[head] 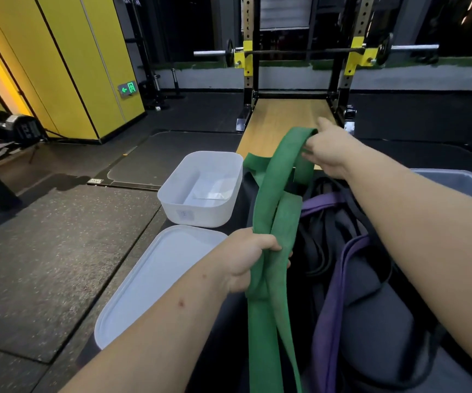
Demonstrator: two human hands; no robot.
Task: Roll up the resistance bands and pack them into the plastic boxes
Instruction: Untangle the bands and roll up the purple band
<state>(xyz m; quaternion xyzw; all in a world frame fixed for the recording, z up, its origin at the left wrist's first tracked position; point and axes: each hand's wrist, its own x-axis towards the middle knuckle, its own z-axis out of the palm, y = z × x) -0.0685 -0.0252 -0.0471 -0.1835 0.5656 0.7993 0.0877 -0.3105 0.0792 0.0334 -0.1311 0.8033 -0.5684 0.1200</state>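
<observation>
A gym fills the frame: speckled rubber floor (45, 251) across the left, yellow wall panels (67, 66) in the upper left, and a squat rack (294, 89) with a barbell (300, 51) at the top centre, standing over a wooden platform (283, 120).

In the lower right a dark padded surface (376, 316) carries a loose heap of bands, with black bands (320, 251) tangled under a purple band (339, 293); they appear to be waiting their turn.

The green band (269, 199) is lifted clear of that heap and runs from the upper centre down to the bottom edge. It is folded into several layers and stretched between the two hands, probably to straighten it so it can be rolled evenly.

A translucent lid (149, 285) lies flat at lower centre-left. Just above it the open plastic box (198, 217) stands empty, beside the green band, so a finished roll has only a short way to go. Part of a second, grey-blue box (456, 180) shows at the right edge.

The right hand (331, 148), reaching toward the upper centre, has its fingers curled over the far bend of the green band, thumb pointing away. The left hand (246, 259), lower centre, is closed in a fist round the bunched layers, likely acting as the anchor. No roll is formed yet.
</observation>
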